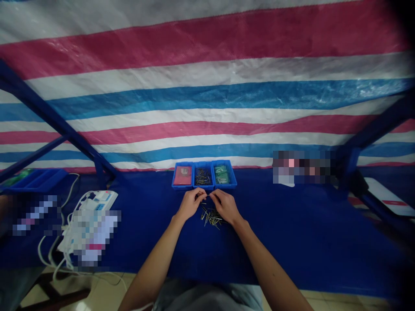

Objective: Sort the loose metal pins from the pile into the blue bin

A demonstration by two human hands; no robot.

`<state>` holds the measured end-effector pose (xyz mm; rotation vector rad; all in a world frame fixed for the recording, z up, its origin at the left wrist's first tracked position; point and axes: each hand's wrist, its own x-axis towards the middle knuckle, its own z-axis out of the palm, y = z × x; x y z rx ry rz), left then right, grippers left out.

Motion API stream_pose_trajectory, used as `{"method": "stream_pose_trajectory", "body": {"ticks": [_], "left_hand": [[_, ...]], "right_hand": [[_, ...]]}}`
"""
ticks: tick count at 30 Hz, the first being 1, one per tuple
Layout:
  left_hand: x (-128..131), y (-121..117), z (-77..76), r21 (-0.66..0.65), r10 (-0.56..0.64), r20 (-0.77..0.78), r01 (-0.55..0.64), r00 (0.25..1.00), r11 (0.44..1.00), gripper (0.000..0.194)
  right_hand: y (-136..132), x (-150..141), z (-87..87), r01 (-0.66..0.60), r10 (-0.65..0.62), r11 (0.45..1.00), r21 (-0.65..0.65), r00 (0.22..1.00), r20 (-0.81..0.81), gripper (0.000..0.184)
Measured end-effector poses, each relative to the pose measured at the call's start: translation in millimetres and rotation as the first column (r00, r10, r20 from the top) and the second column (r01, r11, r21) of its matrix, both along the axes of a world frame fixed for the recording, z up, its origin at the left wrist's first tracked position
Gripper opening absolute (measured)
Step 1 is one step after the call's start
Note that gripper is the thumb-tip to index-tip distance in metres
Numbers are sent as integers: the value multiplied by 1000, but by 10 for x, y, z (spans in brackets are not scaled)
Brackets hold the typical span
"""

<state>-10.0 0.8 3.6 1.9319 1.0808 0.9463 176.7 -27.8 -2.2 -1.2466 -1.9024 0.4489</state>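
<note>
Loose metal pins (pixel 211 217), slim, gold and dark, heaped on blue counter (pixel 292 233). Left hand (pixel 191 204), right hand (pixel 226 206): fingers (pixel 201 195) narrow, tips meeting above; any hold too small to tell.

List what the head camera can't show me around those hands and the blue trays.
Head view:
Whatever the left hand and right hand may hold: hidden by their fingers.
Loose metal pins: too small to identify their type.
Green packets in the rightmost blue tray: any printing too small to read.
White device: lower part hidden by a pixelated blur.
</note>
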Motion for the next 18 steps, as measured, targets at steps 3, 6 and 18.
{"method": "stream_pose_trajectory", "body": {"ticks": [3,6,18], "left_hand": [[-4,8,-2,-10,10,-8,-10,1000,1000,19],[-4,16,-8,-10,7,-5,-7,1000,1000,18],[0,11,-14,-20,5,-15,-5,1000,1000,19]], "right_hand": [[4,-1,-7,-10,10,1000,-8,1000,-14,18],[11,-2,-25,-24,24,1000,3,1000,-10,15],[20,-6,-43,-9,9,1000,28,1000,-12,16]]}}
